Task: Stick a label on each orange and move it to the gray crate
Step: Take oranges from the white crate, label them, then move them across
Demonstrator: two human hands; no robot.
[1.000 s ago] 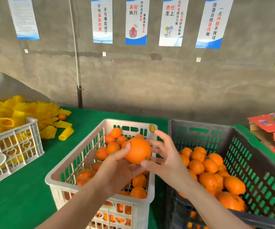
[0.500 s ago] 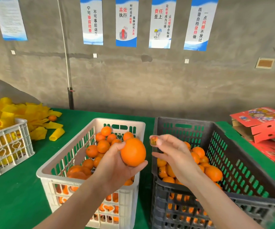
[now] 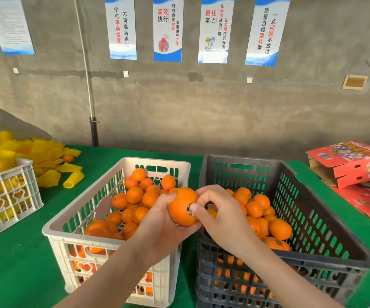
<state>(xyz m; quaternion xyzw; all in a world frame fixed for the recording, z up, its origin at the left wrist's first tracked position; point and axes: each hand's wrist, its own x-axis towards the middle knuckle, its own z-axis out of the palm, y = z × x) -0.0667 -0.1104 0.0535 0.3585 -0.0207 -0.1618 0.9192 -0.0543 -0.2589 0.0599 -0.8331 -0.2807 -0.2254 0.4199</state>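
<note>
My left hand point(image 3: 159, 221) grips an orange point(image 3: 180, 207) above the gap between the two crates. My right hand point(image 3: 219, 215) has curled fingers, and its thumb presses a small round label point(image 3: 189, 209) onto the orange's side. The white crate point(image 3: 84, 214) on the left holds several loose oranges point(image 3: 135, 196). To its right stands the gray crate point(image 3: 317, 205), holding several oranges point(image 3: 261, 210), at least one of them with a sticker on it.
A green cloth point(image 3: 19, 270) covers the table. At the far left is another white crate point(image 3: 8, 194) with yellow foam sleeves point(image 3: 46, 161) piled behind it. Red cardboard boxes point(image 3: 352, 165) lie at the right. A concrete wall with posters stands behind.
My right hand took a label from the white crate's rim, carried it over and now presses it onto the orange. My left hand turned the orange slightly lower and toward the right.
</note>
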